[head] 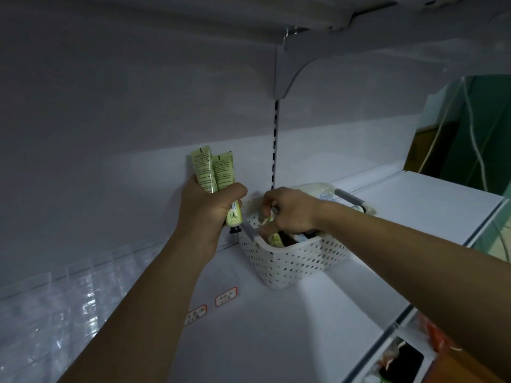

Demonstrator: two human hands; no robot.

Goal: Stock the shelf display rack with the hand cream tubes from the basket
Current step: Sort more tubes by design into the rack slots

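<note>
Pale-green tubes (211,175) gripped in left hand (206,210) beside basket (290,261); right hand (290,210) inside, pinching another tube (269,218). Overfilled grip risks dropping one.

hidden: right hand (290,210) fingers in basket (290,261) | labels (226,296) unreadable

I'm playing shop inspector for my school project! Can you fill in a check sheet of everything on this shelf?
Surface: white shelf, two red-edged labels stuck on it.
Job's things: white perforated basket stands on the shelf; two yellow-green hand cream tubes held caps down; more items in the basket.
Clutter: clear plastic dividers at left.
Grippers: left hand grips the two tubes; right hand reaches into the basket, pinching another tube.
Cables: white cables hang at far right.
Surroundings: white back panel; packaged goods on a lower shelf.
</note>
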